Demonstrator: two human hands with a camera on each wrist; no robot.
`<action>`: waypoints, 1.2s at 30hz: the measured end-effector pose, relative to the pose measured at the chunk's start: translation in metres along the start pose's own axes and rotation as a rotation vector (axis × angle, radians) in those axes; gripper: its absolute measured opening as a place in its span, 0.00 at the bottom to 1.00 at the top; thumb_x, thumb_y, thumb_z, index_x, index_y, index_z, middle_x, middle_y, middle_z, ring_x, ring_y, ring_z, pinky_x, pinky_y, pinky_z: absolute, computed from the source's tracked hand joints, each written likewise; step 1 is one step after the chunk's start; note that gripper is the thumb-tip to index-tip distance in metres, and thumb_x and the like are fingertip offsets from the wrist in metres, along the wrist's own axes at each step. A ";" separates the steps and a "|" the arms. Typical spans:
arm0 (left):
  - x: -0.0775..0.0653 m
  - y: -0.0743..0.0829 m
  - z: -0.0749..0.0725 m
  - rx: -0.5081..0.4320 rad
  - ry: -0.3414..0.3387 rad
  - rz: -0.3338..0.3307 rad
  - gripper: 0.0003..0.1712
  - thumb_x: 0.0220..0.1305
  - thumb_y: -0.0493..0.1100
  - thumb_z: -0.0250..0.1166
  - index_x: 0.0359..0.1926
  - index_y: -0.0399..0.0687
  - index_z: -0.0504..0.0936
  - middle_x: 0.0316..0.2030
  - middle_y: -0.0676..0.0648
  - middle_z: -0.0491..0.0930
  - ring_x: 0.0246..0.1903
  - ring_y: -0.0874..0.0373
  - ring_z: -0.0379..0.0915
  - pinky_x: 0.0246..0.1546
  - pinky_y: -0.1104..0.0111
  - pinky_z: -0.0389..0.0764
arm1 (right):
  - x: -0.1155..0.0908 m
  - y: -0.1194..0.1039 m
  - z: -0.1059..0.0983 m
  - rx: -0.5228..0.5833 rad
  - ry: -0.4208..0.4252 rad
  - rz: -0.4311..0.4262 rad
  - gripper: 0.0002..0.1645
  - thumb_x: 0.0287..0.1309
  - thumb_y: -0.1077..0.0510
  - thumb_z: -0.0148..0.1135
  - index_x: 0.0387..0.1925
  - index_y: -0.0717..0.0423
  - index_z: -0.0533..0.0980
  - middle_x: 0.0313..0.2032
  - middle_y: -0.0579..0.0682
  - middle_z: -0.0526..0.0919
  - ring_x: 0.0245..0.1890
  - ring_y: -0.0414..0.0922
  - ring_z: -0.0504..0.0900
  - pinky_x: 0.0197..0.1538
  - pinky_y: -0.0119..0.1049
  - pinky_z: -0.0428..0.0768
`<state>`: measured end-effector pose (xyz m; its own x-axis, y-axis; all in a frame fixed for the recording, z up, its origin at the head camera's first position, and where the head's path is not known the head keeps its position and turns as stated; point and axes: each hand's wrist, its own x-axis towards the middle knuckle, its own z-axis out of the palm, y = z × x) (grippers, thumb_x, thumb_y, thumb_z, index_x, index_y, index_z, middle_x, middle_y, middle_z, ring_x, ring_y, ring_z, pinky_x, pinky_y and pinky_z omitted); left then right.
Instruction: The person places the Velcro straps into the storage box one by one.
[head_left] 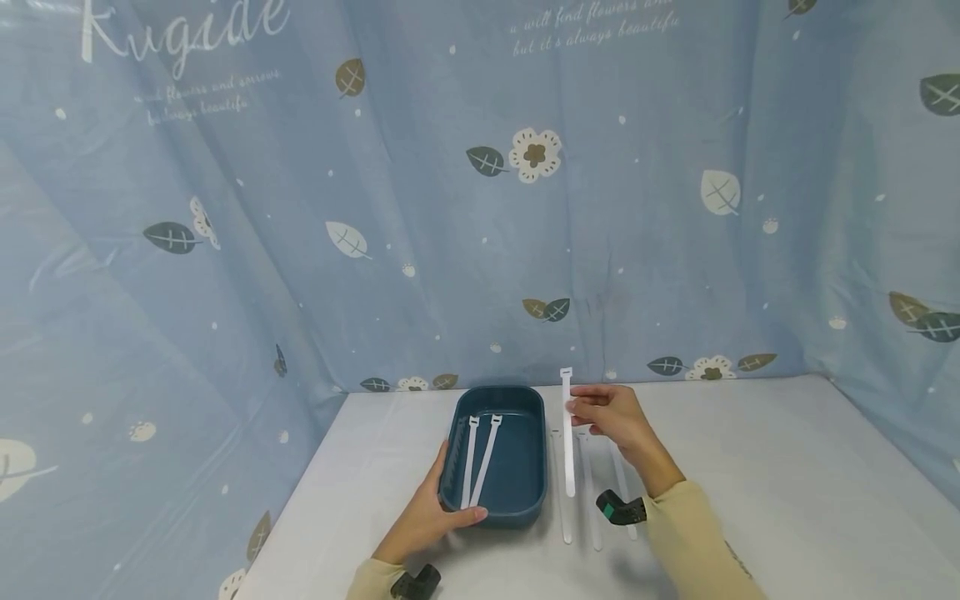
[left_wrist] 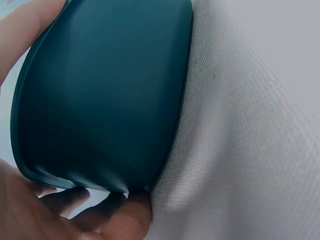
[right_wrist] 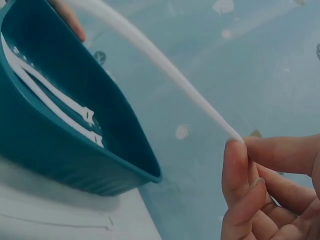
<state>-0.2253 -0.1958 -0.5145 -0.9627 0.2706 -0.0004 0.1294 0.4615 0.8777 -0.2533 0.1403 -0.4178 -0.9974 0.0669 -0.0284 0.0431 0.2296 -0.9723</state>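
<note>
At three o'clock from the bin [head_left: 521, 454] your left hand [head_left: 431, 508] grips, ideally steadily, your right hand [head_left: 613, 417] pinches a strap [head_left: 567, 458].

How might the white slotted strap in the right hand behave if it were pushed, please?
The white slotted strap is likely flexible along its length, since it bows in the right wrist view. It seems light, as the right hand holds it with just a fingertip pinch. Being thin and flat, it would probably bend or slide rather than roll.

Right hand [right_wrist: 287, 191] pinches strap [right_wrist: 165, 66]; bin [right_wrist: 75, 165] holds two straps [right_wrist: 74, 105].
</note>
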 end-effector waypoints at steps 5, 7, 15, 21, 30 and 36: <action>0.000 0.000 0.000 0.010 0.002 -0.008 0.73 0.53 0.54 0.81 0.84 0.63 0.36 0.84 0.44 0.41 0.81 0.35 0.43 0.74 0.33 0.58 | 0.003 -0.004 0.008 0.033 -0.013 0.001 0.23 0.65 0.58 0.69 0.58 0.65 0.80 0.40 0.51 0.91 0.33 0.38 0.89 0.35 0.33 0.81; 0.001 -0.001 0.000 0.012 0.002 -0.008 0.74 0.53 0.54 0.81 0.84 0.63 0.36 0.84 0.43 0.42 0.81 0.35 0.43 0.73 0.33 0.58 | 0.004 -0.004 0.011 0.041 -0.017 0.001 0.22 0.65 0.59 0.69 0.57 0.65 0.81 0.39 0.51 0.91 0.32 0.38 0.90 0.35 0.33 0.81; 0.001 -0.002 0.001 0.014 0.004 -0.007 0.73 0.53 0.55 0.81 0.84 0.62 0.36 0.84 0.43 0.42 0.81 0.35 0.43 0.74 0.33 0.58 | 0.009 -0.003 0.022 0.030 -0.021 0.001 0.21 0.66 0.57 0.68 0.57 0.63 0.81 0.39 0.52 0.90 0.34 0.41 0.90 0.35 0.33 0.80; 0.001 -0.002 0.001 -0.002 0.004 -0.001 0.74 0.53 0.53 0.81 0.85 0.61 0.36 0.84 0.42 0.42 0.81 0.35 0.43 0.74 0.34 0.58 | 0.014 -0.004 0.031 0.049 -0.028 -0.003 0.21 0.65 0.58 0.69 0.56 0.64 0.81 0.40 0.54 0.90 0.32 0.40 0.90 0.34 0.33 0.80; 0.000 -0.002 0.001 -0.007 0.007 -0.002 0.74 0.53 0.53 0.81 0.85 0.60 0.36 0.84 0.42 0.43 0.81 0.36 0.44 0.74 0.34 0.58 | 0.019 -0.007 0.048 0.047 -0.032 -0.006 0.19 0.65 0.58 0.70 0.54 0.65 0.82 0.39 0.55 0.90 0.31 0.39 0.89 0.34 0.33 0.81; 0.001 -0.003 0.001 -0.013 0.000 0.000 0.74 0.53 0.53 0.81 0.84 0.62 0.36 0.84 0.43 0.43 0.81 0.37 0.45 0.75 0.36 0.59 | 0.020 -0.009 0.056 0.039 -0.034 0.001 0.18 0.65 0.58 0.69 0.53 0.64 0.83 0.38 0.55 0.91 0.31 0.39 0.88 0.35 0.34 0.82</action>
<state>-0.2265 -0.1957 -0.5173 -0.9626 0.2709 -0.0003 0.1266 0.4507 0.8837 -0.2773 0.0856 -0.4228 -0.9987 0.0338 -0.0371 0.0429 0.1913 -0.9806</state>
